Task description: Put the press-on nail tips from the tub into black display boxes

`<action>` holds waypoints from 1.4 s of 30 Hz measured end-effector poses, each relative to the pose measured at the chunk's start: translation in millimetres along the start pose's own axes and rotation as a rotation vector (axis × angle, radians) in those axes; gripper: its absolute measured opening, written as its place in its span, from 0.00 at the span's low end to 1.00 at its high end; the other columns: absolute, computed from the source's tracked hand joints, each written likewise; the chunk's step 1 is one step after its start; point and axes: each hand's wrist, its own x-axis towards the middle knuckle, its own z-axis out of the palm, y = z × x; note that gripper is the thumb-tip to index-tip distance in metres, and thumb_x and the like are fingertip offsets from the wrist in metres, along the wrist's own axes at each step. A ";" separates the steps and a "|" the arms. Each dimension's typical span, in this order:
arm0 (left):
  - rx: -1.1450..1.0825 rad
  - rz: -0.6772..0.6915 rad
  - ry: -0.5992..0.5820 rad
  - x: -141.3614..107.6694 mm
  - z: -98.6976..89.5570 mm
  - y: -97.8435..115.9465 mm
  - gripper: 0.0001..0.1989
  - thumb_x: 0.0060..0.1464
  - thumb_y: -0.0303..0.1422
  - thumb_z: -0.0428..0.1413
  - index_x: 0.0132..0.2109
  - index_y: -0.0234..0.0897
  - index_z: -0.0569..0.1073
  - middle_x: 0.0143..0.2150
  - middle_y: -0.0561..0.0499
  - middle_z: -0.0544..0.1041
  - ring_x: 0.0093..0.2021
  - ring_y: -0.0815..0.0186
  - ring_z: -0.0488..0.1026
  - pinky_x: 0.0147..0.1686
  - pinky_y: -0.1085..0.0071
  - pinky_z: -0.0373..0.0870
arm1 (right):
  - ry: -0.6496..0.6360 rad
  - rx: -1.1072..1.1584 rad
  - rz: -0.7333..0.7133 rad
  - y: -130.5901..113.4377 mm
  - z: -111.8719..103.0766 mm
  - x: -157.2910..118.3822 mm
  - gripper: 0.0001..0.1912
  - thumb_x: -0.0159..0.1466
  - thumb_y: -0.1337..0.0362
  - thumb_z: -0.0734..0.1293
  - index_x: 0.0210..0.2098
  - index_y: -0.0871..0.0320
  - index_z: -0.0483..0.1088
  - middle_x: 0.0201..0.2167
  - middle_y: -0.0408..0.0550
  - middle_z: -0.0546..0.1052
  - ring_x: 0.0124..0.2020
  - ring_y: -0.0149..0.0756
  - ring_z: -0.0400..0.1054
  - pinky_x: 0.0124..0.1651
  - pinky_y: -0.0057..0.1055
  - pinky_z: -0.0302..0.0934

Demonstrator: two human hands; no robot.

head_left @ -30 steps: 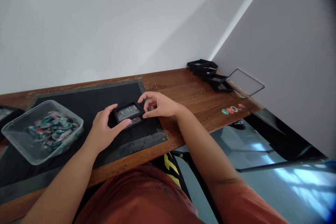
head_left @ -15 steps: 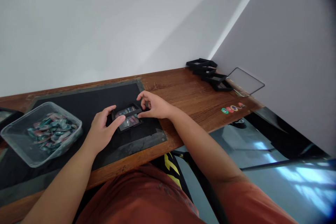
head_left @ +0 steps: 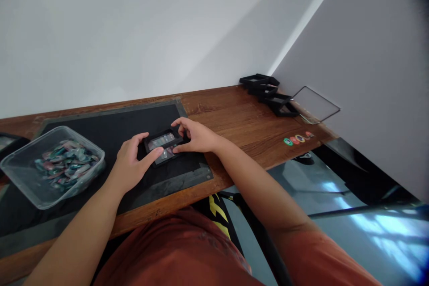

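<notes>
Head camera view, and we're right over the black case (head_left: 163,141), lying on the dark mat (head_left: 114,125) between our two hands. Our left hand (head_left: 130,162) has it at its left end: the thumb reaches over the near side, the fingers bend round the far left corner, and the case is clamped between them. Over at the right end, our right hand (head_left: 197,137) keeps thumb and forefinger apart, the thumb at the near side; whether they grip, we cannot tell. Small pieces show behind the clear windows, one window nearer us than the other (too blurry for us to name the contents). Look left: a clear plastic tub (head_left: 25,181) sits partly on the mat, loaded with teal and pinkish pieces (head_left: 69,165), near another black frame (head_left: 15,144) at the picture's edge. Across the wooden tabletop (head_left: 224,109), several black frames (head_left: 264,90) lie overlapping near the corner, beside a thin wire loop (head_left: 322,94). Closer to us, a row of round colored discs (head_left: 298,138) lines up near the front edge.
</notes>
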 end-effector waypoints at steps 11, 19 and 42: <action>0.047 -0.002 -0.004 1.6 -0.6 4.6 0.39 0.52 0.61 0.56 0.62 0.41 0.71 0.60 0.39 0.74 0.63 0.45 0.68 0.64 0.45 0.62 | -0.007 -0.090 0.022 -6.3 2.2 -2.7 0.42 0.51 0.50 0.80 0.60 0.55 0.64 0.43 0.45 0.74 0.36 0.34 0.66 0.38 0.31 0.55; 0.065 0.017 -0.004 1.2 -0.7 4.0 0.39 0.53 0.62 0.56 0.62 0.41 0.71 0.60 0.40 0.74 0.63 0.45 0.68 0.64 0.46 0.62 | 0.014 -0.178 0.048 -9.9 5.0 -0.9 0.38 0.54 0.48 0.79 0.59 0.55 0.66 0.43 0.46 0.75 0.37 0.35 0.67 0.38 0.31 0.54; 0.128 0.127 0.007 -2.6 2.2 2.7 0.51 0.43 0.58 0.66 0.68 0.38 0.61 0.64 0.35 0.72 0.65 0.43 0.68 0.65 0.42 0.60 | -0.157 0.129 -0.012 1.9 -17.5 -6.1 0.35 0.59 0.54 0.76 0.62 0.58 0.68 0.37 0.43 0.75 0.28 0.26 0.59 0.32 0.28 0.58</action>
